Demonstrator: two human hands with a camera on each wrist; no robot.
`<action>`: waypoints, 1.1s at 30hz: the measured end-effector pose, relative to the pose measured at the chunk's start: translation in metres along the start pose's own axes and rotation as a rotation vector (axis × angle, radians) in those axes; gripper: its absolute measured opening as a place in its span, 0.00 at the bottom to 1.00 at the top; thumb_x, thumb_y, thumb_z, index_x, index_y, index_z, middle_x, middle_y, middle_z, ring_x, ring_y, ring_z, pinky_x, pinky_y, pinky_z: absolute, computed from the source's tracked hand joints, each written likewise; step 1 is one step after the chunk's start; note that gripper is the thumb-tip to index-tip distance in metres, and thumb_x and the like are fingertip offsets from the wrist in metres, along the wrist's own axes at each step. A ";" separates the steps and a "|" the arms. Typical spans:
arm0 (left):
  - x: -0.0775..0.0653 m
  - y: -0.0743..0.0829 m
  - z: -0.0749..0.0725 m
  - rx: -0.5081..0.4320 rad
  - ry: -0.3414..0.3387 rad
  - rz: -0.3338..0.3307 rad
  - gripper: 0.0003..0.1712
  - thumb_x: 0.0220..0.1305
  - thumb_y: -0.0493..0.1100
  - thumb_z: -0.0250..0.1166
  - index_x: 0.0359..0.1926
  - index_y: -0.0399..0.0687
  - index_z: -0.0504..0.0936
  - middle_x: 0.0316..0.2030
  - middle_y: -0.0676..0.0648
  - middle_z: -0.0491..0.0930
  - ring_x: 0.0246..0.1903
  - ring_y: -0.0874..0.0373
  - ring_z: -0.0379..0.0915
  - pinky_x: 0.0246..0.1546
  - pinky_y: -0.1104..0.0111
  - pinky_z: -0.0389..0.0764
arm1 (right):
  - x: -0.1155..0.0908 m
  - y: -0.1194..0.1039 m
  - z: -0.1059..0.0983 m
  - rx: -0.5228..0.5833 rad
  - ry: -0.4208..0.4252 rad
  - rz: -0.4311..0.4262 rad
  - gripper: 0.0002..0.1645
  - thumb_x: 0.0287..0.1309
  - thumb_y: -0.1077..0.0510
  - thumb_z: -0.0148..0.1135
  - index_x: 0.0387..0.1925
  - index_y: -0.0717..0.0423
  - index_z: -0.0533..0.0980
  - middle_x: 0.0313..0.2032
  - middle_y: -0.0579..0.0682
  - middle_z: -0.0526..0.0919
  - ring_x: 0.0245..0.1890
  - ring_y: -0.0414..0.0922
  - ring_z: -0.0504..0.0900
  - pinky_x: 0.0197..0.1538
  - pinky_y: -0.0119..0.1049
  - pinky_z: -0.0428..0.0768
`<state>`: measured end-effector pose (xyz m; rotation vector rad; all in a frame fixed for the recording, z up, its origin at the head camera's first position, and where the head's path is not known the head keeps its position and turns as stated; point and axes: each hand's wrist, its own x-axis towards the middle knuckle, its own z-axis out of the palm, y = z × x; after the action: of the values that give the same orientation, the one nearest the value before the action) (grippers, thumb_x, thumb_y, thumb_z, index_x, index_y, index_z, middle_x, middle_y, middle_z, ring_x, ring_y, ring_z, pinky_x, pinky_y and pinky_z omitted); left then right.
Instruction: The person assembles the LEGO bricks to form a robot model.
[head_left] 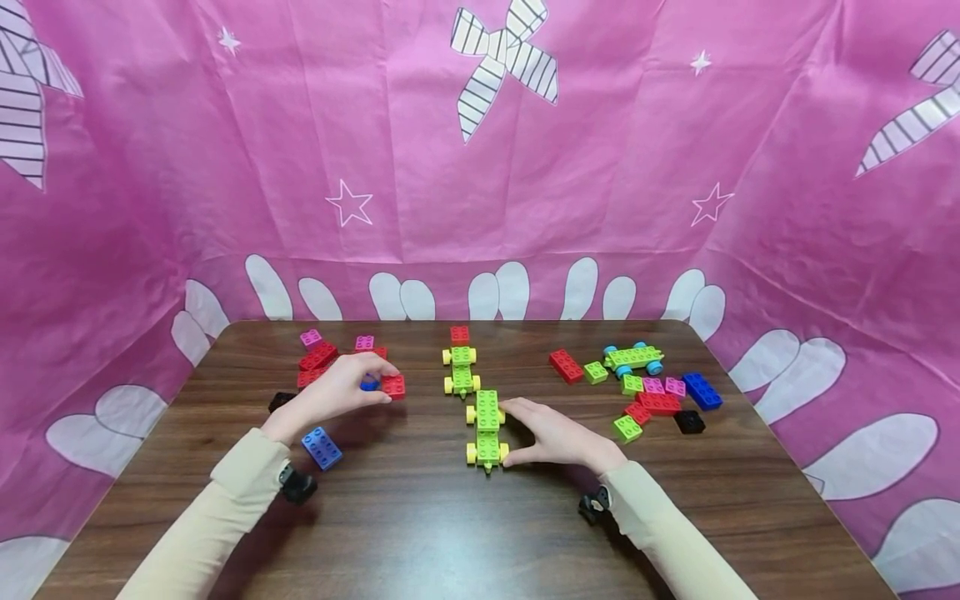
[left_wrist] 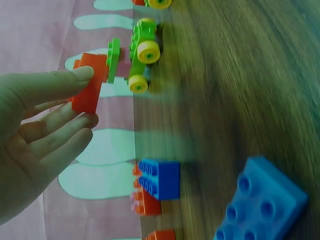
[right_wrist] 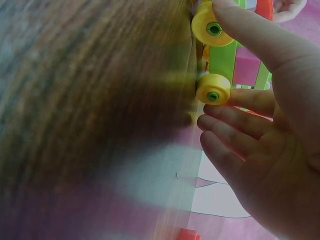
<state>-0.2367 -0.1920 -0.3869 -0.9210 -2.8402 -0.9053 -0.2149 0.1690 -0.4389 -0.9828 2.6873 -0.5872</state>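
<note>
My left hand [head_left: 347, 385] pinches a red brick [left_wrist: 92, 82] between thumb and fingertips, above the table and left of the near toy car. That car [head_left: 487, 446] has a lime green base and yellow wheels; the right wrist view shows a pink brick [right_wrist: 246, 66] on its base with a green piece on top. At the car's right side, my right hand [head_left: 553, 435] grips it, thumb by the front wheel and fingers by the rear wheel. Directly behind stands another green car [head_left: 462, 367] with yellow wheels, a red brick [head_left: 459, 335] at its far end.
Near my left forearm lies a blue brick [head_left: 322, 448]. Red and pink bricks [head_left: 318, 356] are gathered at the back left, partly hidden by the left hand. At the right are a green car with blue wheels [head_left: 633, 358], a blue brick [head_left: 702, 390] and several other bricks.
</note>
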 end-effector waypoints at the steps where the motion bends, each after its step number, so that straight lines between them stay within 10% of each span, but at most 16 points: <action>1: 0.002 0.001 0.001 -0.006 0.000 0.007 0.20 0.51 0.43 0.71 0.47 0.45 0.81 0.43 0.47 0.83 0.43 0.52 0.79 0.46 0.55 0.81 | 0.000 0.000 0.000 0.000 0.000 0.000 0.52 0.47 0.31 0.64 0.68 0.53 0.59 0.66 0.49 0.66 0.66 0.46 0.65 0.67 0.46 0.67; 20: 0.031 0.030 0.026 -0.071 -0.019 0.084 0.19 0.52 0.44 0.71 0.47 0.46 0.81 0.43 0.50 0.82 0.43 0.57 0.79 0.48 0.62 0.81 | 0.000 0.001 0.001 -0.013 -0.015 0.023 0.53 0.47 0.31 0.64 0.68 0.51 0.58 0.67 0.49 0.64 0.67 0.45 0.64 0.68 0.45 0.66; 33: 0.048 0.046 0.042 -0.130 -0.066 0.016 0.19 0.52 0.50 0.71 0.46 0.57 0.81 0.42 0.58 0.79 0.45 0.61 0.77 0.49 0.60 0.80 | 0.000 0.001 0.001 -0.011 -0.006 0.011 0.53 0.46 0.30 0.63 0.68 0.52 0.60 0.66 0.49 0.66 0.66 0.46 0.65 0.67 0.46 0.67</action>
<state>-0.2451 -0.1134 -0.3881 -1.0030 -2.8524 -1.0889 -0.2157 0.1698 -0.4401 -0.9703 2.6920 -0.5667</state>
